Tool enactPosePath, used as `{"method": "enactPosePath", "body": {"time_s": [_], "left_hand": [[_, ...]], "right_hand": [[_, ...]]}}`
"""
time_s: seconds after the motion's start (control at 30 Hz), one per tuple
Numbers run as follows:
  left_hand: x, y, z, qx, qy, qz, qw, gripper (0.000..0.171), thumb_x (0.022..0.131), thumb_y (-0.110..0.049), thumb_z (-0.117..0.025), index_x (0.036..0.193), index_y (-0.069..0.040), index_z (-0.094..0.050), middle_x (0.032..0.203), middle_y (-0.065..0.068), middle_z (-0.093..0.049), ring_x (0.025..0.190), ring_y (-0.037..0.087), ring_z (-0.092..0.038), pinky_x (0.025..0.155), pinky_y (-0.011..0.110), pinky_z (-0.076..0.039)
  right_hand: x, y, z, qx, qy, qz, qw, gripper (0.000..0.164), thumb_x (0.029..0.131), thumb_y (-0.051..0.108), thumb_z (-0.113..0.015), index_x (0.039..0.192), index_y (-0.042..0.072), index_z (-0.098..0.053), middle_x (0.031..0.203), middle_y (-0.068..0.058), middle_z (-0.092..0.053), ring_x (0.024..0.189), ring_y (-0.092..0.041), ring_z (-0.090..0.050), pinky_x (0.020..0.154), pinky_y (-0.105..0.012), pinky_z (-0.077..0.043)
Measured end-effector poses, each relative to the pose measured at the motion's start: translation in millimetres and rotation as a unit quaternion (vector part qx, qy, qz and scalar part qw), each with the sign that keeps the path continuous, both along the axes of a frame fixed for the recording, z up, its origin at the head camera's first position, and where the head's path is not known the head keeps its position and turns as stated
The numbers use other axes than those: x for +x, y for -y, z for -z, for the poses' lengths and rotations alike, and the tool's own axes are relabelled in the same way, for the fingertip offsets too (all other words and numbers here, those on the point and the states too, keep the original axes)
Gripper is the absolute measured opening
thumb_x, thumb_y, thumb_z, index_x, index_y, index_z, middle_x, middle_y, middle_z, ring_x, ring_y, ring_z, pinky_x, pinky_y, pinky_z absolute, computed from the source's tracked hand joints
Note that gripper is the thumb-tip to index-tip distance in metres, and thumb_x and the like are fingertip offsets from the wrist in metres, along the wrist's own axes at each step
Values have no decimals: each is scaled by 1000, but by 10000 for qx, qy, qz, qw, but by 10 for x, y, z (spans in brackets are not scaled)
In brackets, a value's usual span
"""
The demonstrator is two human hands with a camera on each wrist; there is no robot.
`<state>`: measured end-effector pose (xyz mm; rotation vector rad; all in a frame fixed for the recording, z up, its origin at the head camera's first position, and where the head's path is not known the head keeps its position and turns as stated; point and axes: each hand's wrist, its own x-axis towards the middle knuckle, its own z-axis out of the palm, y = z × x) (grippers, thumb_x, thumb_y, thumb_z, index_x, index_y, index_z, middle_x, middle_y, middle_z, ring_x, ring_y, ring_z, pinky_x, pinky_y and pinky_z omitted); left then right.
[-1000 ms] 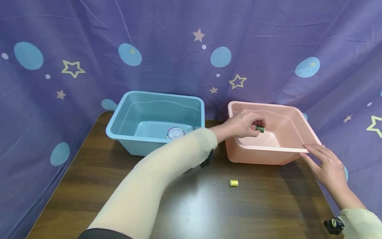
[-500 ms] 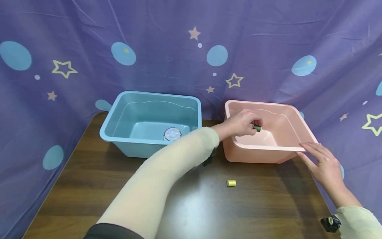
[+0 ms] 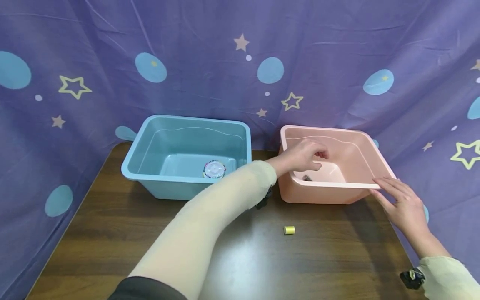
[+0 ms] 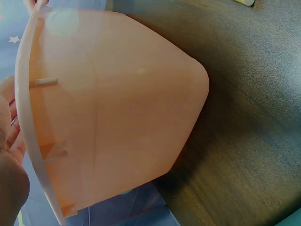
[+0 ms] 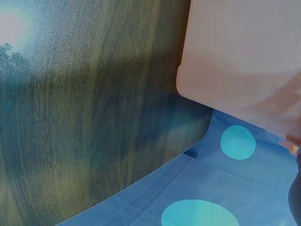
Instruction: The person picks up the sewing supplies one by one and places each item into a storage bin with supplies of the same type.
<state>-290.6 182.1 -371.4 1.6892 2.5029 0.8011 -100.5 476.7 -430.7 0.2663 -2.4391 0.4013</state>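
My left hand (image 3: pixel 305 156) is over the inside of the pink plastic bin (image 3: pixel 318 193), its thumb and fingers apart with nothing between them. Below it, a small dark thread spool (image 3: pixel 307 178) lies on the bin floor, near the front left wall. My right hand (image 3: pixel 405 206) holds the bin's front right corner, fingers over the rim and thumb under it. A yellow thread spool (image 3: pixel 289 230) lies on its side on the table in front of the bin. In the left wrist view, the left hand (image 4: pixel 9 136) shows beyond the pink rim.
A blue plastic bin (image 3: pixel 187 179) stands left of the pink one, with a round wheel of colourful pins (image 3: pixel 214 169) inside. Both stand at the back of the brown wooden table (image 3: pixel 240 258). A purple star-patterned curtain (image 3: pixel 210 62) hangs close behind.
My left hand has let go of the dark green thread spool, which has dropped into the pink bin. The right hand stays at the rim. The head view has shifted slightly.
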Motion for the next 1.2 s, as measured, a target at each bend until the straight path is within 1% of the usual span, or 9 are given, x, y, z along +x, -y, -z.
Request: {"method": "enactPosePath", "body": {"time_s": [0.13, 0.23, 0.37, 0.5, 0.7, 0.83, 0.9, 1.07, 1.2], "left_hand": [[-2, 22, 2, -104, 68, -97, 9999, 24, 95, -18, -79, 118, -13, -77, 115, -2, -75, 110, 12, -64, 97, 15, -44], [10, 34, -11, -162, 181, -138, 9996, 27, 96, -21, -79, 121, -13, -77, 117, -2, -75, 111, 12, -64, 98, 15, -44], [48, 62, -43, -65, 452, -82, 9989, 31, 95, -23, -81, 124, -12, -76, 119, -2, -76, 113, 13, -66, 97, 12, -44], [108, 136, -85, 207, 744, 129, 9969, 34, 94, -21, -83, 125, -9, -76, 119, 0, -77, 112, 13, -69, 96, 12, -46], [239, 319, -154, 405, 836, 214, 9954, 36, 93, -21, -83, 126, -11, -76, 120, -4, -76, 111, 7, -66, 91, 11, -47], [343, 481, -230, 545, 962, 313, 9934, 38, 92, -20, -84, 128, -11, -76, 124, -2, -76, 116, 14, -66, 93, 10, -47], [391, 552, -256, 551, 976, 361, 9930, 39, 92, -20, -84, 129, -12, -76, 126, -2, -76, 115, 14, -66, 95, 10, -46], [492, 707, -288, 671, 1027, 402, 9916, 40, 91, -19, -85, 129, -11, -76, 127, -2, -75, 112, 10, -66, 100, 11, -45], [570, 844, -322, 772, 1118, 336, 9902, 38, 91, -18, -85, 128, -11, -76, 126, -3, -75, 115, 11, -67, 101, 12, -45]], "right_hand": [[-12, 12, 7, 4, -1, -27, 10000, 34, 92, 21, -85, 121, 3, -79, 122, -23, -74, 114, -53, -64, 125, -23, -27], [-13, 8, 14, -7, -9, -31, 10000, 34, 92, 22, -84, 120, 4, -79, 121, -23, -74, 114, -53, -63, 125, -22, -27], [-11, -4, 20, -23, -55, -47, 10000, 38, 98, 34, -79, 120, 3, -79, 121, -24, -74, 113, -54, -63, 125, -22, -28], [-17, -10, 17, -23, -106, -81, 9999, 53, 102, 52, -70, 119, 3, -79, 121, -24, -75, 113, -53, -64, 125, -23, -29], [-25, -2, 12, -30, -96, -87, 9999, 74, 100, 70, -56, 119, 3, -79, 120, -24, -74, 111, -54, -63, 125, -23, -28], [-34, 13, 7, -33, -79, -74, 9999, 56, 101, 55, -68, 119, 3, -79, 121, -25, -74, 112, -53, -64, 125, -23, -28], [-30, 12, 4, -36, -49, -49, 10000, 47, 101, 46, -73, 120, 3, -79, 122, -25, -74, 116, -51, -64, 125, -23, -28], [-14, -8, 3, 5, 22, 14, 10000, 41, 100, 39, -77, 122, 4, -79, 123, -25, -74, 128, -41, -64, 125, -21, -27], [-6, -18, 17, -3, 35, 32, 10000, 42, 100, 39, -76, 122, 3, -78, 123, -26, -73, 126, -46, -63, 125, -21, -26]]}}
